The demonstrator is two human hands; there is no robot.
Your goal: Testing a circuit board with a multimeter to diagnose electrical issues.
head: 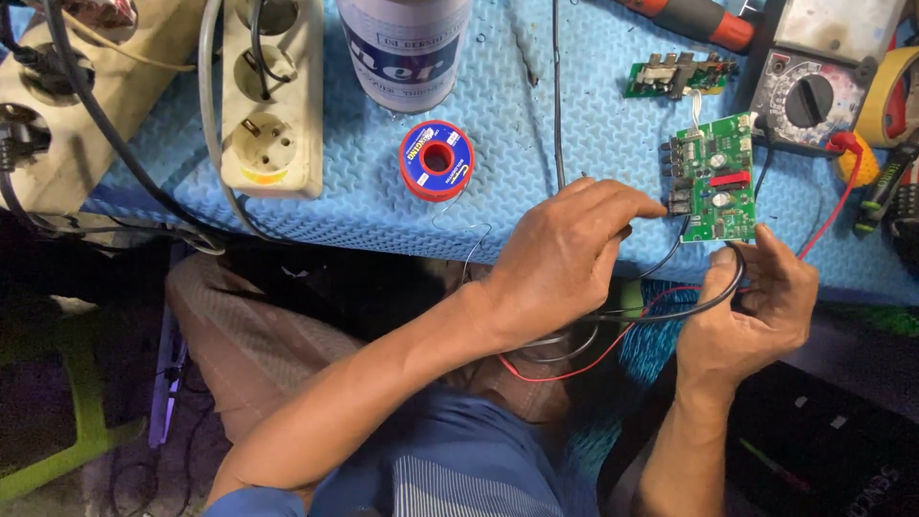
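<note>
A green circuit board (pixel 718 182) lies on the blue textured mat (pixel 536 124) near its front edge. My left hand (pixel 560 258) reaches across from the left, and its closed fingertips pinch the board's left edge at the black connectors. Just below the board, my right hand (pixel 761 306) curls its fingers around a looped black cable (pixel 708 302). A thin red wire (pixel 574 369) runs along with the cable and sags beneath both hands. Fine solder wire (pixel 476 239) loops off the mat edge beside my left wrist.
A red solder spool (pixel 437 160) lies mid-mat below a white can with a blue label (pixel 402 48). Two cream power strips (pixel 273 96) with plugged cables fill the left. A smaller green board (pixel 675 75), a multimeter (pixel 804 101), a yellow tape roll (pixel 885 96) and a red-handled tool (pixel 699 17) sit at the right.
</note>
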